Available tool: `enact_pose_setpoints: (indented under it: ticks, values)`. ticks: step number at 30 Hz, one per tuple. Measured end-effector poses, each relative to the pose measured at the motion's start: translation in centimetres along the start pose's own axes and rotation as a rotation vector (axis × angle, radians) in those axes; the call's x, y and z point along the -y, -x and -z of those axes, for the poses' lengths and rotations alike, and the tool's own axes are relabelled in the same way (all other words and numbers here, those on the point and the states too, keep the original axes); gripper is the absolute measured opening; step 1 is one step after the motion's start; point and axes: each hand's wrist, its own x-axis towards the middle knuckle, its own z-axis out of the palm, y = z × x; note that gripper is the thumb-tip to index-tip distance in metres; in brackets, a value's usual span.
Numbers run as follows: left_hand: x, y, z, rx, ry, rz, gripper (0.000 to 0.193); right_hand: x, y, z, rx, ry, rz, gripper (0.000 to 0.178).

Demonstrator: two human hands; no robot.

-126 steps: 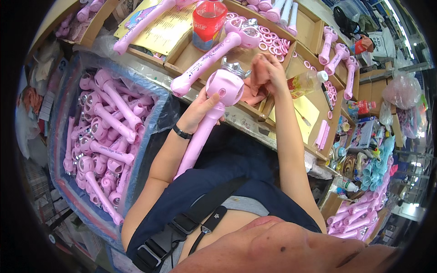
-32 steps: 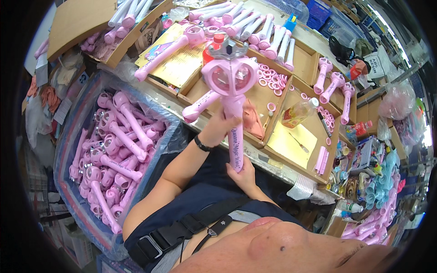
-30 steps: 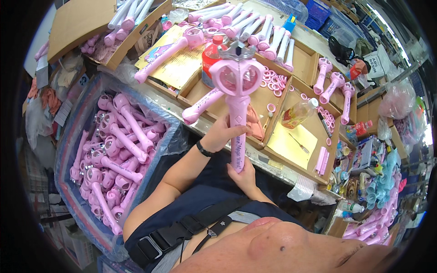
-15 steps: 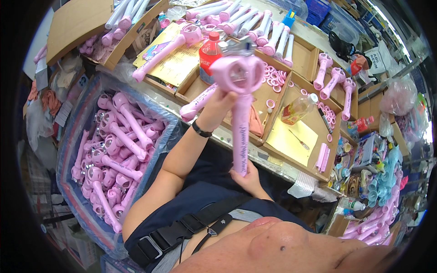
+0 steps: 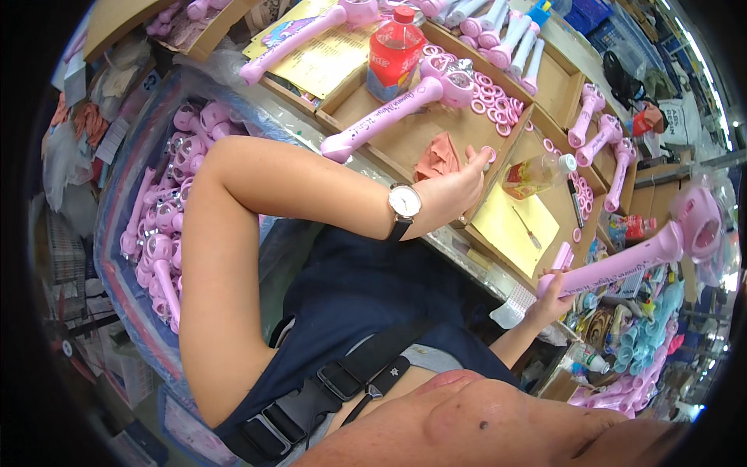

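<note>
In the head view, the right hand (image 5: 551, 302) has its grip wrapped around the lower end of a pink wand (image 5: 622, 268), holding it out past the right part of the surface (image 5: 459, 249). The wand's long axis slants gently upward from left to right, the round head farthest right and the handle end in the fingers. The left hand (image 5: 451, 191), one watch (image 5: 405, 201) on its wrist, reaches across over a cardboard tray (image 5: 397, 144); its fingertips are at one pink ring (image 5: 489, 154), and whether its grip is pinching that ring I cannot tell. One orange cloth (image 5: 438, 158) lies just beside these fingers.

One wand lies across the tray, and another on yellow sheets (image 5: 331, 54); both heads point to the upper right. Three more wands (image 5: 599, 140) lie side by side at the far right, heads uppermost. The blue-edged bin (image 5: 109, 284) at left holds a heap too overlapped to count. There are one red bottle (image 5: 395, 56), one white-capped bottle (image 5: 533, 176) and one black pen (image 5: 576, 200).
</note>
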Motion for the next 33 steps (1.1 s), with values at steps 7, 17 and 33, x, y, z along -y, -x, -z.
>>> enact_pose_setpoints:
  ticks: [7, 17, 33]
  values:
    - [0.5, -1.4, 0.8, 0.007, 0.040, -0.083, 0.036, 0.0, -1.9, 1.9, -0.112, 0.036, -0.056, 0.029]
    - [-4.2, -3.1, -1.9, 0.081, 0.556, -0.248, 0.039, -3.2, -19.8, 0.1, 0.030, -0.078, -0.192, 0.033]
    - [-3.0, -0.4, 0.6, 0.110, 0.251, -0.212, 0.037, -20.0, -46.1, -1.2, -0.052, 0.970, -0.009, 0.062]
